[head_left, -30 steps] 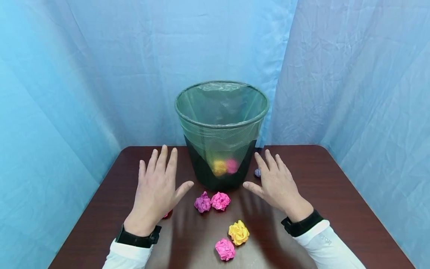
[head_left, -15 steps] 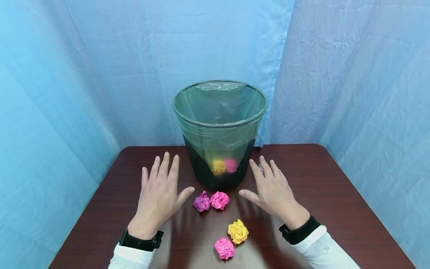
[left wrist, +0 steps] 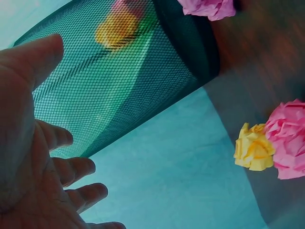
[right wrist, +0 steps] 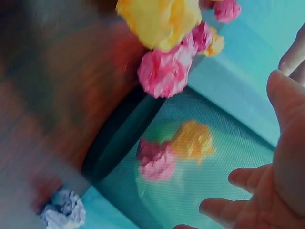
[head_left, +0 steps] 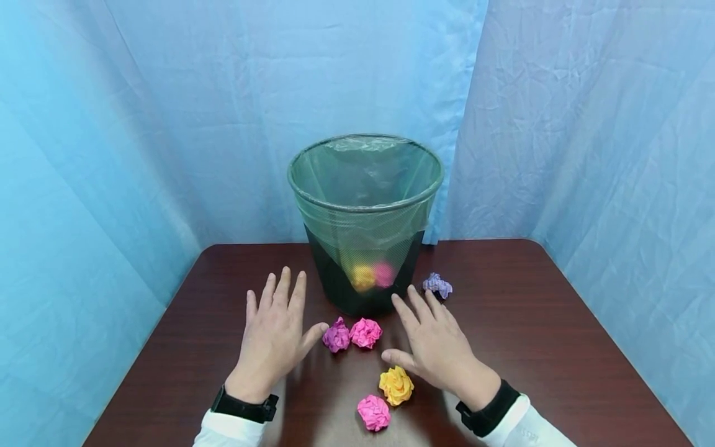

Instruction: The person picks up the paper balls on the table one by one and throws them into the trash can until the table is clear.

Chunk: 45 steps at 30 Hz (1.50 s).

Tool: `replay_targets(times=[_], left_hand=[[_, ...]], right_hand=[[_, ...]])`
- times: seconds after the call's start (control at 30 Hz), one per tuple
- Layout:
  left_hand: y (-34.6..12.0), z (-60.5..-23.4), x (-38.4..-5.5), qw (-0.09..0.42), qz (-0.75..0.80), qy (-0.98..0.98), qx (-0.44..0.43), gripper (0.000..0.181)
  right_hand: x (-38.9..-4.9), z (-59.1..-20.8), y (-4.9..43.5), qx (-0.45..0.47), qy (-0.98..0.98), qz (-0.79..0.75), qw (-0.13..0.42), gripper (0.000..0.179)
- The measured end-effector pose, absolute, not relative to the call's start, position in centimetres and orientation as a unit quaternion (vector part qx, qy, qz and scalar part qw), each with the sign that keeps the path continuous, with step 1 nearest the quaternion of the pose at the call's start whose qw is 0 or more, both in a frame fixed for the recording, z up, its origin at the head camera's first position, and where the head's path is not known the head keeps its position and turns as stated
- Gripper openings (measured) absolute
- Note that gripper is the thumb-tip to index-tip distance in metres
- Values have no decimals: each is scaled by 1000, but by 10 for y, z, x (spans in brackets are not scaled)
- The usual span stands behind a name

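Note:
My left hand (head_left: 274, 341) hovers over the table left of a mesh wastebasket (head_left: 335, 217), fingers spread and holding nothing. To the right, my right hand (head_left: 436, 344) is likewise spread, its thumb just above a yellow crumpled paper ball (head_left: 396, 385). A purple paper ball (head_left: 336, 336) and a pink paper ball (head_left: 365, 333) lie before the basket, near my left thumb. Another pink ball (head_left: 373, 413) lies nearest me. A lavender paper ball (head_left: 437, 285) sits beyond my right fingertips. The left wrist view adds a small yellow ball (left wrist: 255, 148) and a pink one (left wrist: 288, 138), hidden behind my left hand in the head view.
The wastebasket has a clear liner over its rim; a yellow ball (head_left: 363, 277) and a pink ball (head_left: 383, 274) show inside through the mesh. Pale blue curtains (head_left: 223, 124) enclose the dark brown table (head_left: 530, 323) at the back and sides.
Both hands have drawn back toward me and inward, closer together, with fingers still spread. The lavender ball has come out from behind my right hand. The paper balls stay in place.

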<state>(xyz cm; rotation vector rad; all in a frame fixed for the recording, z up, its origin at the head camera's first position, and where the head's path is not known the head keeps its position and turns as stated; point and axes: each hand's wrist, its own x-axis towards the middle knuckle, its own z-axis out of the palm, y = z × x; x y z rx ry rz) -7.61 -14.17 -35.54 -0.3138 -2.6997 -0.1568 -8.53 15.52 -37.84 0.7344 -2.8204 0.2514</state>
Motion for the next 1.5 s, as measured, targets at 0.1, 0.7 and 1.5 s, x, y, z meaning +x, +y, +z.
replay_targets(times=[0.1,0.7,1.5], left_hand=[[-140,-359,-76,203,-53,-971,-112,98],[-135,-373,-75,182,-54,-977,-102,100],[-132,-381,-76,171,-64,-978,-103,97]], right_hand=[[-78,-381,149,266,-956,72,101,101],[-55,-387,128,320,-945,69,-20,104],[-44,-393,116,423,-897,60,-114,92]])
